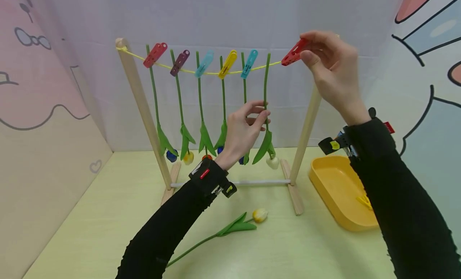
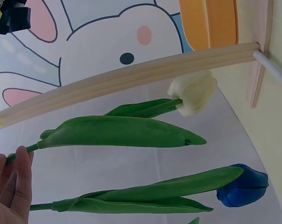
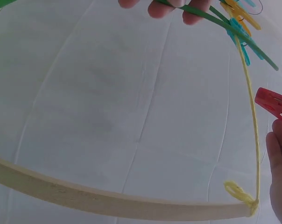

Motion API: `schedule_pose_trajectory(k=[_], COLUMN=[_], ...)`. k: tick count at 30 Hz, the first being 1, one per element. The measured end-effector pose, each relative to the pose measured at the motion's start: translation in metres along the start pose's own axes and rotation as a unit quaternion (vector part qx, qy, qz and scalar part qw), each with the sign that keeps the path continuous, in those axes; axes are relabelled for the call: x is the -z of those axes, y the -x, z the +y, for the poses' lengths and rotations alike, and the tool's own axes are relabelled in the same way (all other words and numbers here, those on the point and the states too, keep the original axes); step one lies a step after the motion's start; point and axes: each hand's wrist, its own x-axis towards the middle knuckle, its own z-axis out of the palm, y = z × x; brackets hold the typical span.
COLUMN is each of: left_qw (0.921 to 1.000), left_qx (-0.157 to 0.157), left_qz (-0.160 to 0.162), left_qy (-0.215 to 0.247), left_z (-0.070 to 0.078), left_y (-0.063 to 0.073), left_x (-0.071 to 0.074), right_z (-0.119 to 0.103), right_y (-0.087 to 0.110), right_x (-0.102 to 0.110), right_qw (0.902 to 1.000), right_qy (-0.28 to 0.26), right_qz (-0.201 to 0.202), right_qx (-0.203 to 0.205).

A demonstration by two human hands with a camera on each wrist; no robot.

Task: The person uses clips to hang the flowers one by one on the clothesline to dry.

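Observation:
My left hand (image 1: 245, 127) pinches the green stem of a white tulip (image 1: 273, 162), which hangs head down with its stem end rising past the yellow string (image 1: 270, 64). In the left wrist view the white bloom (image 2: 193, 93) and its long leaves show beyond the fingertips. My right hand (image 1: 333, 67) holds a red clothespin (image 1: 293, 53) by its handle end, its tip beside the string, right of that stem. Several tulips hang head down from the string under clothespins; the nearest one has a light-blue clothespin (image 1: 249, 64) and a blue bloom (image 2: 243, 185).
A wooden frame (image 1: 309, 131) carries the string, with a white bar (image 1: 264, 183) low between its posts. On the table lies a yellow-and-white tulip (image 1: 260, 215). A yellow tray (image 1: 335, 191) with a yellow clothespin (image 1: 364, 201) stands at the right.

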Motion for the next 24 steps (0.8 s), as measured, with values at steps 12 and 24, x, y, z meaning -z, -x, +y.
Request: schedule_pose_trajectory(k=[12, 24], left_qw=[0.9996, 0.9984], left_qx=[0.009, 0.035], left_qz=[0.015, 0.021], left_qy=[-0.020, -0.038], left_z=[0.007, 0.009], left_y=[-0.014, -0.018], left_x=[-0.006, -0.010], right_z=[-0.009, -0.003], right_y=[-0.018, -0.024], right_x=[-0.009, -0.015], right_qw=[0.9972, 0.9978], right_qy=[0.039, 0.032], right_qz=[0.000, -0.004], right_qx=[-0.063, -0.058])
